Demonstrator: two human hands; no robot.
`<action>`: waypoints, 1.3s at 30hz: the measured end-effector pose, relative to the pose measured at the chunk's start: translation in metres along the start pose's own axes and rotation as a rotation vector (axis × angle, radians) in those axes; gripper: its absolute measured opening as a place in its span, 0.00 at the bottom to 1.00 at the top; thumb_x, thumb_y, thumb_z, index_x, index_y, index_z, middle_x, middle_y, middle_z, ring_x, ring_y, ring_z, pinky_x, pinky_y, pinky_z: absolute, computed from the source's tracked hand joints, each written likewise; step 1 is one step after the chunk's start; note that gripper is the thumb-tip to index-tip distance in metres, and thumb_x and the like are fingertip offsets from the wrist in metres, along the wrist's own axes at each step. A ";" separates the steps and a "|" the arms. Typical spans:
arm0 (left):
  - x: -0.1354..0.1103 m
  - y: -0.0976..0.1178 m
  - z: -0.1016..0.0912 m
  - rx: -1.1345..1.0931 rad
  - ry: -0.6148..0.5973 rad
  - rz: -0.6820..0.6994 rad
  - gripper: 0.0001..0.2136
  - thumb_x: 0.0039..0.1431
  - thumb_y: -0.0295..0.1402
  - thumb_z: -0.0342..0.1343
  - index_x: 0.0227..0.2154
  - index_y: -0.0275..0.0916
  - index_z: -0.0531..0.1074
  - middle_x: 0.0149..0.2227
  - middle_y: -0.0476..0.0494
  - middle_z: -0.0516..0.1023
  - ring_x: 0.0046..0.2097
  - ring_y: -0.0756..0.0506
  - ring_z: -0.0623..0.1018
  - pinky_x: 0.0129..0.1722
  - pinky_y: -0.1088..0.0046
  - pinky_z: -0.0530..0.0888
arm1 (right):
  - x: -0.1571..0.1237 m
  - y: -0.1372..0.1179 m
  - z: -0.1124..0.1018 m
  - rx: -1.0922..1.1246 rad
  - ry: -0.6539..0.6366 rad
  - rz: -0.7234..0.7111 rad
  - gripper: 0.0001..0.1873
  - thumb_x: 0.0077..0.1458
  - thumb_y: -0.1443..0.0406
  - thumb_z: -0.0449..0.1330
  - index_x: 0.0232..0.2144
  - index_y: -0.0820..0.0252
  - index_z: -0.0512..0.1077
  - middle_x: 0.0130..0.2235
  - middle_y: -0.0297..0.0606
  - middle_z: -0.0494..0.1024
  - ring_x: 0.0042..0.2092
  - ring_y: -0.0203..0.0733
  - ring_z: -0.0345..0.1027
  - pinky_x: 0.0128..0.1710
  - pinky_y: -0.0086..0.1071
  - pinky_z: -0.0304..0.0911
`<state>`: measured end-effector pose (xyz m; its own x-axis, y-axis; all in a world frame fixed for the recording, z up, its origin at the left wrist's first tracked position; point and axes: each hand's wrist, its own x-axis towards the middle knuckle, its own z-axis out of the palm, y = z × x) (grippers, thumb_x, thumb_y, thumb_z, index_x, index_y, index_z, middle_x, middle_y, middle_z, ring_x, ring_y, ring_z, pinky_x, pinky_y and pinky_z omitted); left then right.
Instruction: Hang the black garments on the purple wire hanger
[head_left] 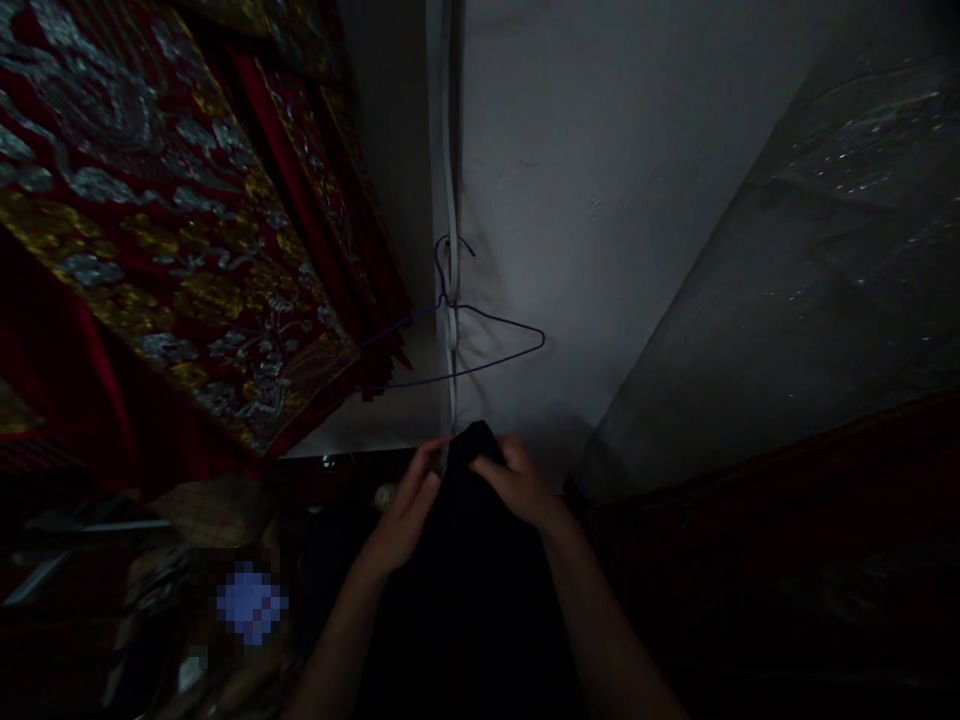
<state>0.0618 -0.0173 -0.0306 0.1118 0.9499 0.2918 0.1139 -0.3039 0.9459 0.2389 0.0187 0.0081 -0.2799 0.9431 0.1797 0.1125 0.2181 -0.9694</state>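
Observation:
A dark, apparently black piece of cloth [474,530] rises to a peak between my hands; its lower part merges into darkness. My right hand [521,485] grips its upper right edge, with the thumb across the front. On the other side, my left hand [405,510] holds the left edge, its fingers pointing up. Just above the cloth, a thin purple-blue wire hanger [499,318] hangs from a pale strip [452,180] that runs down the wall. Nothing hangs on the hanger's visible right side, while its left end lies against red fabric.
Red cloth with gold and silver embroidery [202,250] hangs at the left. Grey wall [600,200] stands ahead. A shiny translucent sheet [787,250] slants down the right side, above dark red material [750,480]. Dim clutter and a blurred-out patch [251,602] are at lower left.

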 end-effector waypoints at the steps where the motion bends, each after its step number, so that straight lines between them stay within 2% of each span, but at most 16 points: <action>1: -0.001 -0.003 -0.006 0.069 -0.139 -0.064 0.22 0.65 0.50 0.50 0.54 0.43 0.73 0.53 0.39 0.78 0.56 0.39 0.76 0.57 0.60 0.72 | 0.010 -0.006 -0.008 -0.027 -0.021 -0.053 0.10 0.51 0.62 0.57 0.21 0.58 0.70 0.22 0.31 0.71 0.27 0.39 0.65 0.27 0.29 0.61; 3: -0.002 -0.004 -0.017 0.215 -0.340 -0.148 0.22 0.64 0.51 0.51 0.51 0.42 0.75 0.52 0.40 0.80 0.55 0.38 0.77 0.57 0.59 0.72 | 0.037 -0.012 -0.019 -0.087 0.023 -0.231 0.06 0.48 0.64 0.58 0.25 0.59 0.74 0.27 0.32 0.75 0.32 0.41 0.70 0.33 0.31 0.65; 5: 0.001 0.003 -0.027 0.325 -0.426 -0.145 0.21 0.65 0.49 0.52 0.54 0.42 0.73 0.55 0.42 0.78 0.56 0.38 0.76 0.60 0.59 0.69 | 0.067 -0.009 -0.024 -0.116 0.183 -0.385 0.12 0.47 0.65 0.58 0.36 0.58 0.76 0.38 0.36 0.80 0.43 0.44 0.73 0.47 0.35 0.66; 7: 0.006 0.014 -0.039 0.408 -0.414 -0.114 0.22 0.66 0.47 0.51 0.57 0.43 0.71 0.56 0.43 0.77 0.56 0.38 0.76 0.59 0.61 0.69 | 0.096 0.004 -0.023 -0.125 0.301 -0.332 0.17 0.47 0.64 0.58 0.41 0.59 0.76 0.44 0.38 0.80 0.48 0.45 0.72 0.51 0.36 0.65; 9: 0.012 0.022 -0.055 0.510 -0.373 -0.107 0.20 0.66 0.47 0.50 0.55 0.43 0.73 0.54 0.43 0.79 0.53 0.38 0.78 0.55 0.63 0.71 | 0.117 0.019 -0.024 -0.147 0.323 -0.161 0.12 0.48 0.62 0.57 0.34 0.61 0.76 0.36 0.38 0.80 0.41 0.45 0.74 0.43 0.35 0.68; 11: 0.017 0.022 -0.076 0.628 -0.375 -0.139 0.18 0.65 0.47 0.51 0.48 0.43 0.76 0.49 0.43 0.82 0.49 0.38 0.80 0.50 0.65 0.73 | 0.127 0.029 -0.030 -0.174 0.319 -0.036 0.12 0.50 0.59 0.56 0.23 0.60 0.72 0.24 0.35 0.74 0.30 0.43 0.70 0.30 0.32 0.65; 15: 0.025 0.009 -0.122 0.805 -0.466 -0.280 0.15 0.62 0.45 0.50 0.36 0.42 0.78 0.39 0.42 0.83 0.41 0.39 0.80 0.43 0.67 0.72 | 0.117 0.027 -0.055 -0.238 0.325 -0.020 0.17 0.46 0.54 0.60 0.15 0.59 0.67 0.17 0.31 0.65 0.22 0.37 0.61 0.21 0.29 0.53; 17: 0.033 0.006 -0.136 0.839 -0.386 -0.292 0.16 0.62 0.43 0.47 0.34 0.42 0.77 0.38 0.41 0.82 0.40 0.39 0.80 0.43 0.66 0.72 | 0.107 0.019 -0.064 -0.309 0.303 -0.044 0.18 0.44 0.54 0.62 0.14 0.59 0.67 0.17 0.30 0.65 0.22 0.35 0.59 0.21 0.28 0.50; 21: 0.060 0.023 -0.138 0.807 -0.079 -0.152 0.16 0.61 0.43 0.43 0.29 0.41 0.72 0.34 0.40 0.80 0.37 0.40 0.78 0.40 0.66 0.71 | 0.093 0.006 -0.063 -0.369 0.289 -0.061 0.18 0.46 0.54 0.60 0.14 0.58 0.65 0.18 0.32 0.65 0.21 0.35 0.59 0.20 0.28 0.49; 24: 0.081 0.045 -0.128 0.815 0.032 -0.015 0.15 0.60 0.42 0.42 0.28 0.41 0.69 0.28 0.45 0.76 0.33 0.43 0.75 0.34 0.68 0.69 | 0.089 0.004 -0.055 -0.341 0.294 -0.047 0.18 0.46 0.54 0.60 0.14 0.57 0.64 0.17 0.32 0.65 0.20 0.35 0.59 0.19 0.28 0.50; 26: 0.091 0.052 -0.125 0.872 0.074 0.000 0.14 0.60 0.41 0.41 0.25 0.42 0.66 0.24 0.47 0.73 0.29 0.44 0.73 0.31 0.69 0.66 | 0.087 0.005 -0.052 -0.318 0.313 -0.050 0.18 0.46 0.54 0.59 0.13 0.57 0.63 0.17 0.31 0.64 0.20 0.35 0.59 0.19 0.29 0.50; 28: 0.097 0.050 -0.127 0.906 0.018 -0.069 0.15 0.58 0.42 0.41 0.21 0.42 0.65 0.22 0.47 0.71 0.27 0.45 0.71 0.28 0.69 0.64 | 0.084 0.006 -0.052 -0.326 0.340 -0.083 0.19 0.46 0.53 0.59 0.13 0.57 0.62 0.17 0.32 0.64 0.20 0.35 0.59 0.19 0.29 0.50; 32: 0.096 0.026 -0.141 0.819 -0.417 -0.300 0.16 0.52 0.44 0.47 0.15 0.43 0.64 0.20 0.46 0.71 0.24 0.45 0.69 0.26 0.70 0.63 | 0.082 0.003 -0.055 -0.358 0.342 -0.126 0.19 0.46 0.53 0.59 0.14 0.57 0.63 0.18 0.32 0.65 0.22 0.36 0.60 0.21 0.29 0.50; 33: 0.094 0.020 -0.144 0.800 -0.467 -0.330 0.15 0.51 0.44 0.48 0.14 0.43 0.64 0.20 0.46 0.72 0.24 0.46 0.69 0.25 0.70 0.64 | 0.082 0.003 -0.055 -0.351 0.336 -0.122 0.18 0.46 0.54 0.59 0.14 0.57 0.63 0.18 0.32 0.66 0.22 0.36 0.60 0.21 0.28 0.50; 35: 0.091 0.015 -0.147 0.795 -0.413 -0.331 0.15 0.50 0.42 0.49 0.13 0.43 0.63 0.20 0.46 0.71 0.24 0.46 0.69 0.26 0.71 0.65 | 0.083 0.003 -0.054 -0.334 0.332 -0.113 0.18 0.46 0.55 0.59 0.14 0.57 0.63 0.18 0.32 0.65 0.22 0.35 0.60 0.21 0.28 0.50; 39: 0.089 0.034 -0.143 0.838 -0.075 -0.211 0.16 0.55 0.41 0.44 0.15 0.42 0.61 0.19 0.48 0.68 0.25 0.46 0.69 0.26 0.70 0.65 | 0.085 0.009 -0.053 -0.320 0.341 -0.090 0.19 0.46 0.54 0.59 0.13 0.57 0.62 0.17 0.30 0.63 0.20 0.34 0.58 0.20 0.28 0.48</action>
<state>-0.0653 0.0677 0.0478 0.0674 0.9942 0.0840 0.8262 -0.1028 0.5540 0.2665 0.1137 0.0237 0.0210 0.9340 0.3567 0.4053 0.3182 -0.8570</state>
